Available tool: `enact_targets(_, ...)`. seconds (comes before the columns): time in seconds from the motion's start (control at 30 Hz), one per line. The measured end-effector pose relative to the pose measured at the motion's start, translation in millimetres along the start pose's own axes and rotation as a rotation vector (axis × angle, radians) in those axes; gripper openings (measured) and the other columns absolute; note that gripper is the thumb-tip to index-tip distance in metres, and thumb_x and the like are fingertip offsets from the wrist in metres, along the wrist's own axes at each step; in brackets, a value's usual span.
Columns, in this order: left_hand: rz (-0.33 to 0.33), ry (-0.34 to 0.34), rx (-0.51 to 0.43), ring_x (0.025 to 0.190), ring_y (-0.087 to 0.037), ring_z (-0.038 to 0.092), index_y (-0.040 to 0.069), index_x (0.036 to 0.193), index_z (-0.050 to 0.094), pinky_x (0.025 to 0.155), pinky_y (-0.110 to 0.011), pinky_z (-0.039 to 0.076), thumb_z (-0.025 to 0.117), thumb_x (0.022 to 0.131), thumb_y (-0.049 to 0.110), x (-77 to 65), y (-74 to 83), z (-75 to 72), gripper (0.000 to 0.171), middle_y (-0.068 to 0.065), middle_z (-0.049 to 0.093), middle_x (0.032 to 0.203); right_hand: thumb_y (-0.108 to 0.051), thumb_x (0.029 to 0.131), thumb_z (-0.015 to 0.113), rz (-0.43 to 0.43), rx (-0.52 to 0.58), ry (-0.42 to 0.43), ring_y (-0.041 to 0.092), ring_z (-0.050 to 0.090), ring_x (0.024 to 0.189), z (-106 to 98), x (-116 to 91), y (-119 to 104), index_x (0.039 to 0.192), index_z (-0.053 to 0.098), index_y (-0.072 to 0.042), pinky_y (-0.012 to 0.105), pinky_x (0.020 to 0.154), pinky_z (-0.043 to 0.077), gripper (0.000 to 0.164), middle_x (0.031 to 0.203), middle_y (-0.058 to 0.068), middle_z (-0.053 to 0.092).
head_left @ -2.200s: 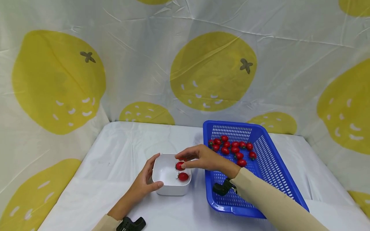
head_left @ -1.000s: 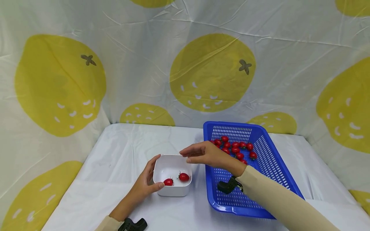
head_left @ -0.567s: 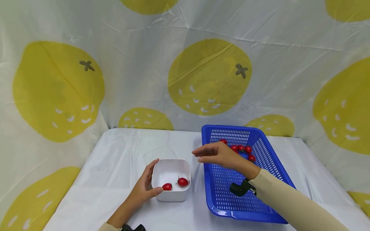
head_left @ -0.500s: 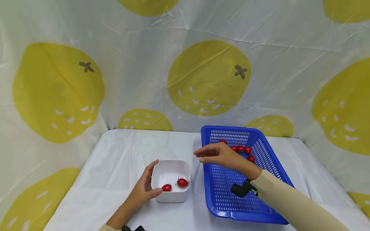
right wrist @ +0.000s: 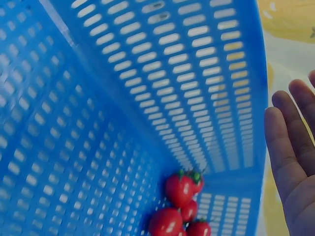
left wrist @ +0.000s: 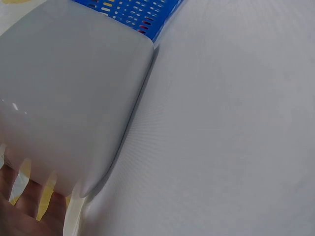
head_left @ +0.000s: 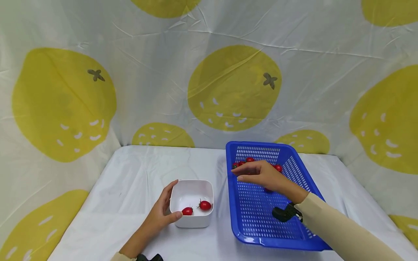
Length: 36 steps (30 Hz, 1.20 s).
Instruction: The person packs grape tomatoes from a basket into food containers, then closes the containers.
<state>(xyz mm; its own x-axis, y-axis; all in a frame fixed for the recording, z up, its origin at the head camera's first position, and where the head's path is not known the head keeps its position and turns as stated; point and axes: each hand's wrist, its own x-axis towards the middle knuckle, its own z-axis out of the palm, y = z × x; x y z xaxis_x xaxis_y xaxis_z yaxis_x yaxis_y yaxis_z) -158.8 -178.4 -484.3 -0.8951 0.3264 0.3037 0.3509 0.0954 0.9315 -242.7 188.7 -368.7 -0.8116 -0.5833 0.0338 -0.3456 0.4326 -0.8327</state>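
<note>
My left hand (head_left: 161, 210) holds a small square white box (head_left: 192, 222), its fingers along the left side and its thumb at the near rim. The left wrist view shows the outer wall (left wrist: 74, 88) close up, with fingertips against it. Inside lie two cherry tomatoes: one (head_left: 205, 205) by the right wall, another (head_left: 187, 211) at the near left, beside the thumb. My right hand (head_left: 261, 175), fingers extended and nothing in its grasp, hovers over the left side of a blue perforated basket (head_left: 230, 206). Several cherry tomatoes (right wrist: 178, 191) sit at the basket's far end, partly hidden by this hand.
A white cloth (head_left: 140, 174) covers the table. Behind it hangs a lemon-printed curtain (head_left: 156, 90), which also closes off both sides. A narrow strip of table separates the box from the basket's left rim.
The right hand has let go of a cherry tomato in the box, and that tomato has come to the near left. The hand has then moved right, over the basket. The left hand stays put.
</note>
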Motion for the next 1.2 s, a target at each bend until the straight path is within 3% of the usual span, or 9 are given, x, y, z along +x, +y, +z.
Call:
enact_targets(0.33, 0.014, -0.001, -0.019, 0.14, -0.033, 0.029, 0.021, 0.153, 0.02, 0.109, -0.021, 0.028, 0.068, 0.083, 0.005, -0.8, 0.6, -0.9, 0.086, -0.01, 0.031, 0.154, -0.031, 0.088, 0.07, 0.045, -0.039, 0.051, 0.017, 0.065, 0.102, -19, -14, 19, 0.116, 0.071, -0.015, 0.026, 0.084, 0.053, 0.032, 0.114, 0.004, 0.069)
enact_targets(0.6, 0.01, 0.007, -0.011, 0.14, -0.027, 0.03, 0.017, 0.154, 0.019, 0.109, -0.019, 0.028, 0.068, 0.083, 0.006, -0.3, 1.9, 0.6, 0.087, -0.006, 0.031, 0.154, -0.033, 0.088, 0.07, 0.089, -0.099, 0.075, 0.017, 0.066, 0.1, -30, -22, 36, 0.116, 0.071, -0.016, 0.029, 0.082, 0.054, 0.033, 0.115, 0.009, 0.068)
enact_targets(0.77, 0.005, 0.011, 0.001, 0.141, -0.019, 0.03, 0.018, 0.154, 0.02, 0.108, -0.017, 0.026, 0.068, 0.082, 0.006, -0.1, 2.9, 1.1, 0.087, -0.003, 0.031, 0.154, -0.031, 0.088, 0.071, 0.102, -0.13, 0.078, 0.017, 0.066, 0.098, -35, -28, 44, 0.117, 0.07, -0.01, 0.027, 0.083, 0.053, 0.036, 0.114, 0.011, 0.068)
enact_targets(1.0, 0.023, 0.004, -0.009, 0.142, -0.026, 0.027, 0.018, 0.154, 0.02, 0.109, -0.018, 0.026, 0.068, 0.082, 0.005, 0.0, 2.6, 1.4, 0.087, -0.005, 0.031, 0.154, -0.025, 0.09, 0.069, 0.085, -0.128, 0.061, 0.019, 0.065, 0.1, -41, -36, 55, 0.117, 0.068, -0.001, 0.022, 0.083, 0.051, 0.036, 0.114, 0.016, 0.067)
enact_targets(1.2, 0.018, 0.002, -0.018, 0.141, -0.028, 0.028, 0.023, 0.153, 0.021, 0.109, -0.019, 0.027, 0.068, 0.083, 0.005, 0.1, 1.4, 0.9, 0.087, -0.006, 0.032, 0.154, -0.023, 0.089, 0.07, 0.102, -0.156, 0.073, 0.023, 0.065, 0.102, -44, -38, 62, 0.115, 0.069, 0.0, 0.029, 0.084, 0.054, 0.035, 0.113, 0.015, 0.068)
